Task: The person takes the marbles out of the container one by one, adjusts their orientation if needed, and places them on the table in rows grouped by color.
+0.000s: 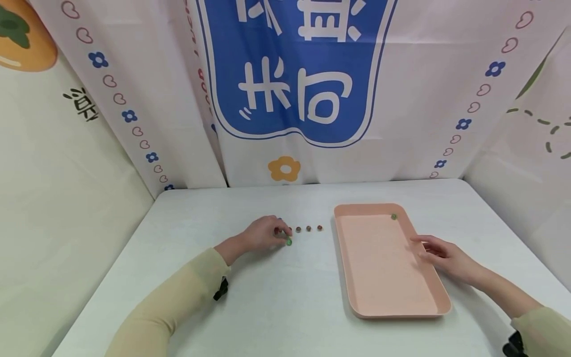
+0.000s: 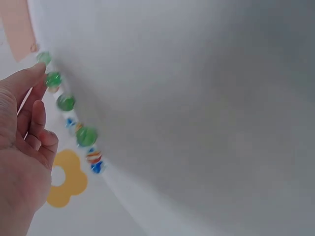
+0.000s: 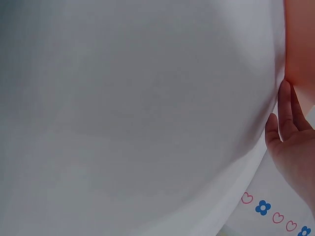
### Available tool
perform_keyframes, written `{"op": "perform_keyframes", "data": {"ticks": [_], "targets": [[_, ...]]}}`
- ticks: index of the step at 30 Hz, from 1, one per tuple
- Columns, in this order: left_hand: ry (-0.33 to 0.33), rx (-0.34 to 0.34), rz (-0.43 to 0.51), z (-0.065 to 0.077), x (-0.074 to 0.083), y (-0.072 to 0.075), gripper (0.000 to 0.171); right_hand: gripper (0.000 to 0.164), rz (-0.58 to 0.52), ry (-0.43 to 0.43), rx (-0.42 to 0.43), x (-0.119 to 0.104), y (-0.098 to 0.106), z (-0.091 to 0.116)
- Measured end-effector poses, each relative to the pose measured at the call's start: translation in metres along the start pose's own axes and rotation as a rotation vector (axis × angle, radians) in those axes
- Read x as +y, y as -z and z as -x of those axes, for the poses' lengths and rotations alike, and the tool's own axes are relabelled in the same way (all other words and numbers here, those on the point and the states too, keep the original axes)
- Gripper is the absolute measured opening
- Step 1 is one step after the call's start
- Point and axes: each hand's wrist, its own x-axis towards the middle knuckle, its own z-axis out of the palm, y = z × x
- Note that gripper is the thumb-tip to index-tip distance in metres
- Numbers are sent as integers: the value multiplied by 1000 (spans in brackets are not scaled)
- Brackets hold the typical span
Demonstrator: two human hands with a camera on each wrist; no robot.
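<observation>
My left hand point(image 1: 263, 234) is over the table, with its thumb and forefinger pinching a green marble point(image 1: 289, 242). In the left wrist view the pinched marble point(image 2: 44, 57) shows at the fingertips. Close by runs a row of marbles, among them a dark one point(image 1: 309, 228), a larger green one point(image 2: 86, 136) and an orange-striped one point(image 2: 94, 157); the hand hides part of the row from above. My right hand point(image 1: 450, 260) rests its fairly straight fingers against the right rim of a pink tray point(image 1: 388, 267). Inside the tray's far right corner lies one green marble point(image 1: 394, 216).
The white table point(image 1: 267, 307) ends at the back against a hanging cloth point(image 1: 415, 99) printed with a blue sign and a yellow flower. Printed cloths also stand at the left and right sides.
</observation>
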Motion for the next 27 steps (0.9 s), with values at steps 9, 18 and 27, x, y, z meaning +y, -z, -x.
{"op": "perform_keyframes", "data": {"ticks": [9,18,27], "targets": [[-61,24,29,-11,11,29,20,42,6,-13,-7,0,-1,-1],[-123,-56,-21,-38,44,33,25,43,13,-30,-4,0,-2,-1],[-179,-162,-65,-66,93,26,28,43,-2,-26,-9,2,0,0]]}}
